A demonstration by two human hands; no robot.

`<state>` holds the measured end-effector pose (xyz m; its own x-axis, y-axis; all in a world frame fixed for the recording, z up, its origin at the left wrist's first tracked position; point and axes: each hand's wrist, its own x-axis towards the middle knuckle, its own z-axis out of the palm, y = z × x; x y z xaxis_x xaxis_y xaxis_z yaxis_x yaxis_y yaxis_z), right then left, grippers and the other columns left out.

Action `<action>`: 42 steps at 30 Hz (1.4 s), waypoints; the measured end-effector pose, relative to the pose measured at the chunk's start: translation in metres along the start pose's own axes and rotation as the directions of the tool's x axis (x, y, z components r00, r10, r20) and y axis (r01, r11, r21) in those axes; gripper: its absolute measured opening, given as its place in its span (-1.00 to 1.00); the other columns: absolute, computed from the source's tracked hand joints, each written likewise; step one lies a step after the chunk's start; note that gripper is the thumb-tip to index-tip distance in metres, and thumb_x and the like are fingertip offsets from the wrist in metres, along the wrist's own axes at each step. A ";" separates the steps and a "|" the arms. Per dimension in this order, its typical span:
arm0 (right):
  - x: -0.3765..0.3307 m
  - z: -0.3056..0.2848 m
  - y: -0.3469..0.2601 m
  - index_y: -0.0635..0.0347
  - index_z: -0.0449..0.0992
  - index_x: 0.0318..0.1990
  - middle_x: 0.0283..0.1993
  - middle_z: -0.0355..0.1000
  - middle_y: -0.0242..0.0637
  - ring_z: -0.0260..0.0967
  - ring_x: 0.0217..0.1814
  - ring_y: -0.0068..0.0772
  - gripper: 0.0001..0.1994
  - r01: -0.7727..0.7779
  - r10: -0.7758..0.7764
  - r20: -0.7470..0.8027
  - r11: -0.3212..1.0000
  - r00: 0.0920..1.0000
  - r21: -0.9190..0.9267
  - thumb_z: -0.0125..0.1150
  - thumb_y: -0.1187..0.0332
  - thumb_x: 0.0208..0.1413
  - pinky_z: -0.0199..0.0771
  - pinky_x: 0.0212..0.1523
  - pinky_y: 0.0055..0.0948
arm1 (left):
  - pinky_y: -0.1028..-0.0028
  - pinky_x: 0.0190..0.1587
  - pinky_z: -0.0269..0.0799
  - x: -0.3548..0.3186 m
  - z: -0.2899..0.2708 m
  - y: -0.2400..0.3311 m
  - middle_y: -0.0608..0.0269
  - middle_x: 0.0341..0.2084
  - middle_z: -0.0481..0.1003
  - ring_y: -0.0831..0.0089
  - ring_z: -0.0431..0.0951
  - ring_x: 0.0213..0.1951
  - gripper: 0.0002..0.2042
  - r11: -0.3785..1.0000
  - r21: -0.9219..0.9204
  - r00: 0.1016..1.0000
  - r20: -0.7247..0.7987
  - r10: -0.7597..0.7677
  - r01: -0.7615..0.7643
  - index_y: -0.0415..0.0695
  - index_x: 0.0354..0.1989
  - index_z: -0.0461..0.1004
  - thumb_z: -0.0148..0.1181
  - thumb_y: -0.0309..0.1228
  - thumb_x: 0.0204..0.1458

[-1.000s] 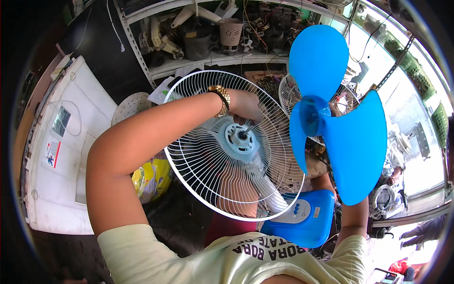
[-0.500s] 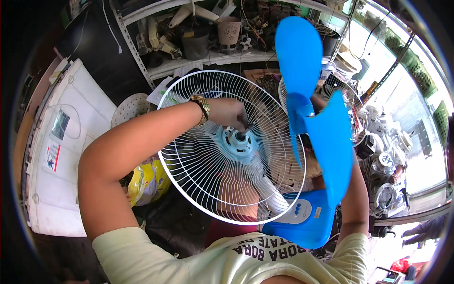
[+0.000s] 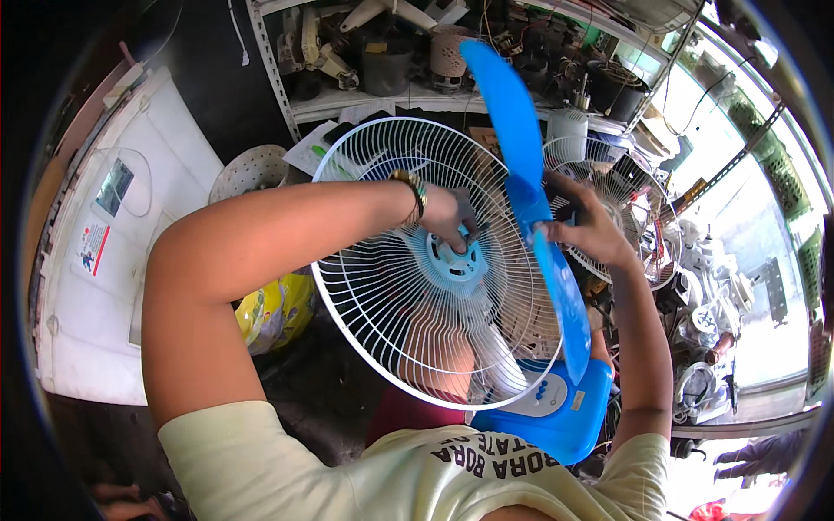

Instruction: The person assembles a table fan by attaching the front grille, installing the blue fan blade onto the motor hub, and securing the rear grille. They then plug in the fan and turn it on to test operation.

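A standing fan without its front guard leans before me, its white wire rear guard (image 3: 369, 369) facing up, with a light blue hub (image 3: 456, 269) in the middle. My left hand (image 3: 447, 215) reaches over the guard, fingers bent and closed around the fan's motor shaft at the hub. The fingers cover the shaft. To the right, my right hand (image 3: 591, 221) grips a blue fan blade (image 3: 512, 122) by its centre and holds it up, edge turned toward me. Below stands the fan's blue base (image 3: 578, 421) with its control buttons; a white pole (image 3: 499, 360) joins it.
At the back a metal shelf (image 3: 417, 102) carries pots and fan parts. Another wire fan guard (image 3: 647, 178) and white parts (image 3: 704, 304) crowd the right side. A white appliance (image 3: 78, 334) stands left, near a yellow plastic bag (image 3: 282, 308).
My left hand has moved down onto the hub, covering the shaft seen before. My right hand has turned the blue blade and drawn it left; the hand now shows beside its centre.
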<state>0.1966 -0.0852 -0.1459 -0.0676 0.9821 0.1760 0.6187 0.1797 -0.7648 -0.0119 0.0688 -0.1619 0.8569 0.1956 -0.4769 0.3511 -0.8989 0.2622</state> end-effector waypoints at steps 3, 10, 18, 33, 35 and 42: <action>0.001 0.006 -0.011 0.38 0.24 0.27 0.10 0.43 -0.01 0.42 0.08 -0.23 -0.08 -0.021 0.027 0.040 0.989 0.999 -0.143 0.40 -0.02 -0.23 0.42 0.04 -0.30 | 0.21 0.15 0.35 -0.012 -0.044 0.006 -0.11 0.18 0.34 0.09 0.39 0.17 -0.19 0.990 0.010 0.975 0.172 -0.142 0.142 -0.11 0.37 0.09 0.23 0.04 0.00; 0.015 0.031 -0.022 0.11 0.39 0.20 0.03 0.46 0.01 0.46 0.04 0.00 -0.15 0.050 -0.019 0.077 0.903 0.997 -0.426 0.49 -0.01 -0.36 0.43 0.05 -0.13 | 0.30 0.01 0.41 -0.115 -0.085 -0.046 -0.05 -0.12 0.50 0.08 0.50 -0.06 -0.59 0.942 0.261 0.933 -0.341 -0.113 0.209 -0.24 0.00 0.46 0.21 -0.27 0.01; 0.020 0.039 -0.046 0.07 0.39 0.22 0.04 0.47 -0.02 0.45 0.04 0.05 -0.14 0.108 -0.048 0.137 0.875 0.989 -0.471 0.49 0.00 -0.37 0.44 0.03 -0.14 | 0.29 0.21 0.22 -0.178 -0.042 -0.077 0.21 0.22 0.33 0.26 0.26 0.27 -0.43 0.964 -0.264 0.552 -0.807 -0.207 -0.025 -0.08 0.30 0.24 0.18 -0.25 0.09; 0.019 0.044 -0.039 0.14 0.43 0.16 -0.09 0.51 0.04 0.48 -0.03 0.06 -0.12 0.084 -0.056 0.069 0.844 0.996 -0.530 0.53 -0.06 -0.43 0.46 0.00 -0.13 | 0.33 0.28 0.14 -0.106 -0.005 -0.029 0.12 0.10 0.38 0.27 0.30 0.21 -0.56 0.962 -0.057 0.400 -0.915 0.056 -0.266 -0.18 0.14 0.38 0.20 -0.34 0.06; 0.019 0.046 -0.032 0.11 0.43 0.15 -0.13 0.52 0.02 0.49 -0.06 0.06 -0.12 0.069 -0.048 0.053 0.849 0.997 -0.524 0.51 -0.12 -0.42 0.47 -0.02 -0.13 | 0.29 0.25 0.18 -0.102 -0.005 -0.020 0.15 0.05 0.42 0.22 0.34 0.19 -0.62 0.981 -0.024 0.442 -0.895 0.064 -0.192 -0.13 0.03 0.47 0.23 -0.35 0.00; 0.015 0.077 -0.009 0.11 0.39 0.19 -0.16 0.53 -0.04 0.53 -0.18 -0.02 -0.10 -0.044 0.056 0.007 0.844 0.998 -0.534 0.38 -0.30 -0.29 0.52 -0.16 -0.19 | -0.06 0.33 -0.10 -0.090 0.000 -0.011 0.26 0.11 0.44 0.21 0.32 0.23 -0.68 0.993 0.042 0.777 -0.620 0.112 -0.110 0.05 -0.13 0.60 0.33 -0.27 -0.13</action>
<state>0.1297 -0.0673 -0.1843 -0.0382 0.9910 0.1281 0.9433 0.0781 -0.3227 -0.0931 0.0616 -0.1215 0.9389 0.2942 0.1788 0.2387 -0.9306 0.2776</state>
